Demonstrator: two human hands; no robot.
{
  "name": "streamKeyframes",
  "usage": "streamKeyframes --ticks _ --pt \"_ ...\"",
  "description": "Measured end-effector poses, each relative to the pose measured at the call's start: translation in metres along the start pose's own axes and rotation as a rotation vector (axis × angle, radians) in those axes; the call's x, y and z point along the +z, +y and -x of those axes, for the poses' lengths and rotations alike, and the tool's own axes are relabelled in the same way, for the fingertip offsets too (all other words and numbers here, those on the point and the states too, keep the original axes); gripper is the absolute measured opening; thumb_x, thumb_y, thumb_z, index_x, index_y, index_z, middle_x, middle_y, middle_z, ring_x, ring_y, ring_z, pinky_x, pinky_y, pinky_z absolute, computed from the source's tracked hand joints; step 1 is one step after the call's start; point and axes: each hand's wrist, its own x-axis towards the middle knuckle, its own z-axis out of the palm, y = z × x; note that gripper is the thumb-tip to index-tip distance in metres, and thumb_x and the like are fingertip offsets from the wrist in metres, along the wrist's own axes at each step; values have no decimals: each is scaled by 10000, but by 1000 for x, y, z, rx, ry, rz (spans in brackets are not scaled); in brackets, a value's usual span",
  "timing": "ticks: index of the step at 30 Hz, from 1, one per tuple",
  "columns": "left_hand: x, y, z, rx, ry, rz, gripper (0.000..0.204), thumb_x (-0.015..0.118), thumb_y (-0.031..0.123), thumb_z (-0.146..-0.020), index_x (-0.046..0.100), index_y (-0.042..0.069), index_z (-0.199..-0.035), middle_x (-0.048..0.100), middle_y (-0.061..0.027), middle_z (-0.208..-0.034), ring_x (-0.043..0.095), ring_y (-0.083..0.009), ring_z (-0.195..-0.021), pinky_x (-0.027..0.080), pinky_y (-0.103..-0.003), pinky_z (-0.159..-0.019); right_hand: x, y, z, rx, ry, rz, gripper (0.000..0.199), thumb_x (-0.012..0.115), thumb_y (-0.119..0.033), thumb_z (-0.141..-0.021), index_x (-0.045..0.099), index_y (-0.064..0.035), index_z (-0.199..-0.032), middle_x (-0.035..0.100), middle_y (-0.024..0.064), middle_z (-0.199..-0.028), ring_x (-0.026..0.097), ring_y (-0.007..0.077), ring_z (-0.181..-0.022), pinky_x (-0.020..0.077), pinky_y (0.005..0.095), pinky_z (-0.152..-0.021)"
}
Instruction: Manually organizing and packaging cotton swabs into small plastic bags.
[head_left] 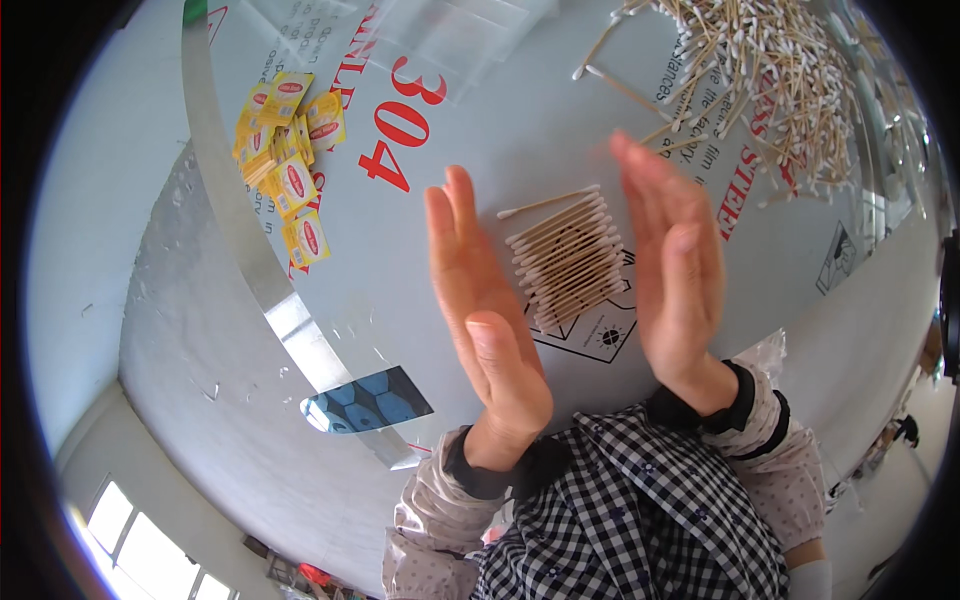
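Note:
A neat row of cotton swabs (568, 262) with wooden sticks lies side by side on the grey table. One swab (548, 202) sits slightly apart at the row's far end. To the left of the row, my left hand (485, 300) is held upright with its fingers stretched out and its palm toward the swabs. On the other side, my right hand (677, 265) mirrors it, fingers extended and a little blurred at the tips. Both hands look empty, and a gap shows between each of them and the swabs.
At the far right is a large loose heap of cotton swabs (775, 90). Small yellow printed cards (290, 180) lie in a pile at the left. Clear plastic bags (470, 40) rest at the back. A blue patterned piece (368, 402) lies by the metal strip (240, 235) near the left edge.

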Motion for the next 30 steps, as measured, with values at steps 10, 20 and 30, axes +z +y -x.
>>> streamKeyframes --ticks 10,20,30 --pt "-11 -4 -2 252 -425 -1000 998 534 633 -894 213 -83 -1511 271 -262 -1563 215 -415 -1474 129 -586 -1169 -13 -8 -8 136 -154 23 607 322 -457 -1061 363 21 -1432 407 212 -1486 367 297 -1407 243 430 -1182" --pt "17 -14 10 193 -358 -1475 1112 474 750 -834 233 -115 -1489 228 -296 -1565 189 -438 -1474 191 -543 -1176 -39 -22 10 90 65 -52 560 339 -416 -1067 409 40 -1385 461 228 -1435 426 322 -1371 311 438 -1143" --pt "14 -11 29 176 -393 -1449 1099 500 729 -838 245 -131 -1473 231 -312 -1555 204 -449 -1465 228 -532 -1170 -29 -11 8 106 -18 -57 559 333 -401 -1071 403 57 -1383 456 240 -1436 423 320 -1373 298 442 -1152"
